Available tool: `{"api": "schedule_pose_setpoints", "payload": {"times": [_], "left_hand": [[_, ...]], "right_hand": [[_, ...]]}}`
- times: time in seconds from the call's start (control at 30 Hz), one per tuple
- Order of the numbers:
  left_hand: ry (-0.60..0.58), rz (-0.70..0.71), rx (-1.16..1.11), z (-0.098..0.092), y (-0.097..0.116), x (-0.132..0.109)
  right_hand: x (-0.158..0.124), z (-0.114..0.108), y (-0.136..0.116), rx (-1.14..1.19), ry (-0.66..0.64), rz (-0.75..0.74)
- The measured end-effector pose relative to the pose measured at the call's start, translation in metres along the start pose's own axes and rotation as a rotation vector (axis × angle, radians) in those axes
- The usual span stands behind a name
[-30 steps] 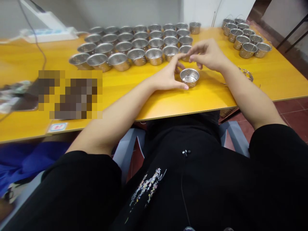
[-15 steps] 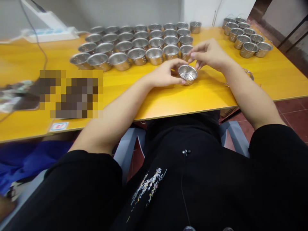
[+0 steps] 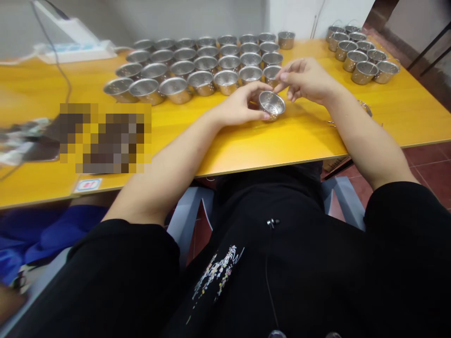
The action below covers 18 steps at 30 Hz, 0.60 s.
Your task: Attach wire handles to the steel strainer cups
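Lying left of the block of steel cups point(image 3: 205, 65) are one white power strip point(image 3: 75, 51), level with its rear rows, and, nearer the person, a blurred jumble point(image 3: 19, 149) whose pieces cannot be counted. One small card point(image 3: 88, 184) lies in front of the block and to its left; beside it, squares of blur hide what is there. The block has 29 perforated cups on one yellow table point(image 3: 239, 152): four rows of seven, plus one more past the right end of the rear row.

In front of the block's right part, the left hand point(image 3: 242, 105) grips one perforated steel cup point(image 3: 272, 107) by its left side, thumb on the near wall, fingers curved round the far side. This cup looks slightly tilted; whether its base touches the table cannot be told. At the block's front right corner, the right hand point(image 3: 306, 80) has its fingers bent, thumb and forefinger close together beside the cup's far rim; whether they pinch anything cannot be told.

Well right of the block stand ten handled cups point(image 3: 364, 75) in two columns of five, wire handles showing on several. Nearer the person, also right of the block, loose bent wires point(image 3: 365, 109) lie partly behind the right forearm, too hidden to count.
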<state>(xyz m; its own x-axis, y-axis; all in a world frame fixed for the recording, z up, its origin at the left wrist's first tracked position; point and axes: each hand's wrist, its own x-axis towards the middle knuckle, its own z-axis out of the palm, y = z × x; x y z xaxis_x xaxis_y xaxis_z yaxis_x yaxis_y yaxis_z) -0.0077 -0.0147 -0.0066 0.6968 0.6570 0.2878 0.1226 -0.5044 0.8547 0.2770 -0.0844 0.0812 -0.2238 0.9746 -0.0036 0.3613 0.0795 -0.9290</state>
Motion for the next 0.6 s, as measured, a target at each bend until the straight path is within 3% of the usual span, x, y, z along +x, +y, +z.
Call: {"api": "schedule_pose_setpoints", "payload": {"times": [0.43, 0.6], "left_hand": [[-0.006, -0.031, 0.002, 0.000, 0.006, 0.000], [0.012, -0.033, 0.040, 0.001, 0.013, 0.001]], "right_hand": [[-0.001, 0.001, 0.001, -0.022, 0.004, -0.029], [-0.004, 0.004, -0.003, -0.046, 0.058, 0.059]]}}
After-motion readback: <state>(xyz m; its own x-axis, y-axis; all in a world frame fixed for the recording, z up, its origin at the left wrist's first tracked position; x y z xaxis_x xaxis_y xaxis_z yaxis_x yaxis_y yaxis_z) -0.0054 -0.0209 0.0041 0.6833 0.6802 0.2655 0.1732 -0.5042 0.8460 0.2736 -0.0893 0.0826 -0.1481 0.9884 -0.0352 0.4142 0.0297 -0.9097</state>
